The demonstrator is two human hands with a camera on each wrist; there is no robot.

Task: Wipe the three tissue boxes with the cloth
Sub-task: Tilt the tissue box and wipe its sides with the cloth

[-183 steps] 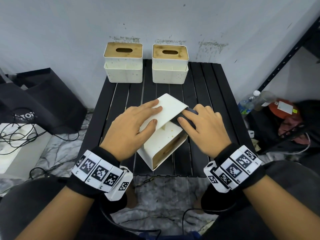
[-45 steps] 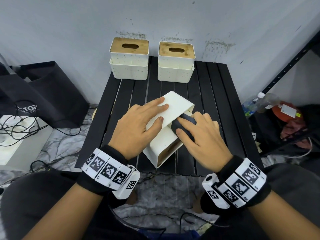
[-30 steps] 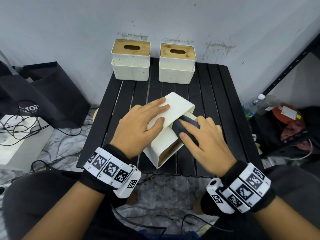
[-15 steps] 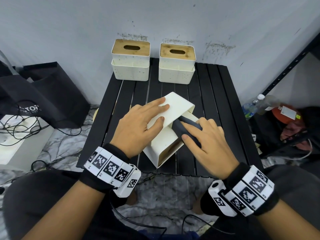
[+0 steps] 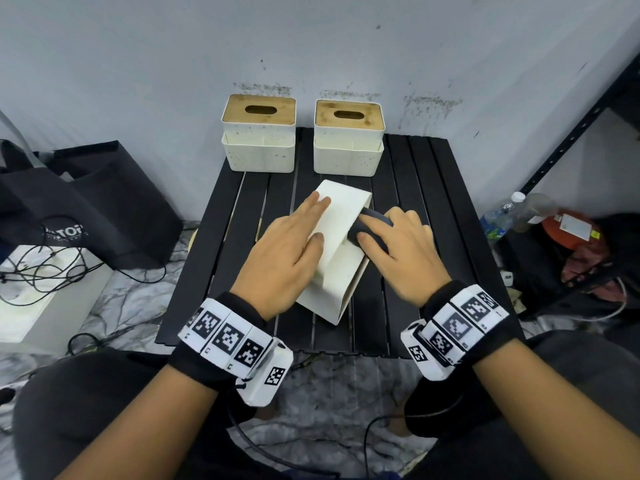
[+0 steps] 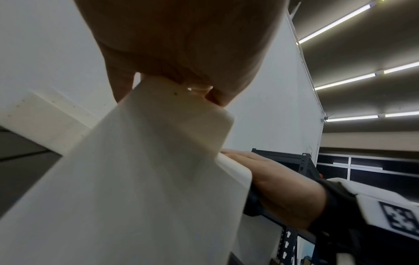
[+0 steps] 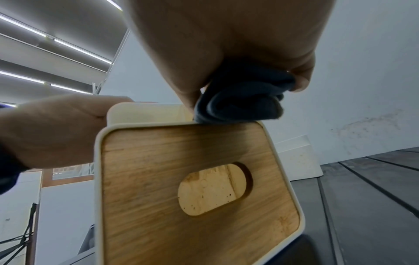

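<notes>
Now the left hand (image 5: 282,258) lies flat, fingers straight, on the tipped box (image 5: 341,244) mid-table (image 5: 433,209); the right hand (image 5: 403,251) clamps the cloth (image 5: 372,223) against its side; two boxes (image 5: 259,135) stand behind

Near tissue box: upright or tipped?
Tipped. The near tissue box lies on its side; its wooden lid faces sideways, while the back boxes stand lid-up.

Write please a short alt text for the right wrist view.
The right hand presses a folded dark cloth on the upper edge of a white tissue box with a wooden slotted lid, while the left hand steadies it.
</notes>
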